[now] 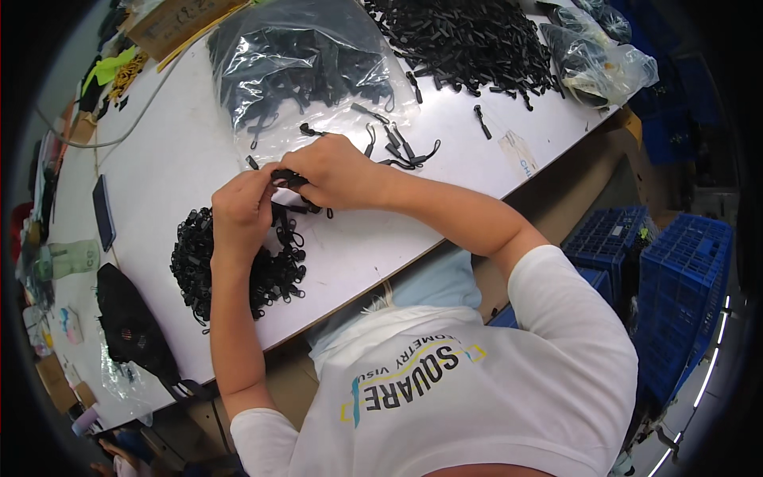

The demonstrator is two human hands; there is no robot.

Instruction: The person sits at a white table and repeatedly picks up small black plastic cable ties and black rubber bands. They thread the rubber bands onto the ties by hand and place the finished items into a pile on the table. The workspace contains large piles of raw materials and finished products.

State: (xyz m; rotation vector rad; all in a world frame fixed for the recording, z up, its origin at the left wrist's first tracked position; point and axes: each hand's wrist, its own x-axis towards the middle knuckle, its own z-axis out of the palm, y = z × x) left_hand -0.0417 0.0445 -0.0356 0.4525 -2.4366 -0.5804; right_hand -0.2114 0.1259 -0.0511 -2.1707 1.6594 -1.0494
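Observation:
My left hand (241,211) and my right hand (338,171) meet over the white table (175,151), both pinching a small black plastic piece with a cord loop (288,178) between the fingertips. Just below the hands lies a heap of similar black looped pieces (270,274). A few loose black pieces (401,149) lie beyond my right hand.
A clear plastic bag of black parts (306,63) lies behind the hands, a large pile of black parts (469,40) at the back right with more bags (596,56). A dark phone (103,211) and black pouch (131,326) lie left. Blue crates (675,278) stand right of the table.

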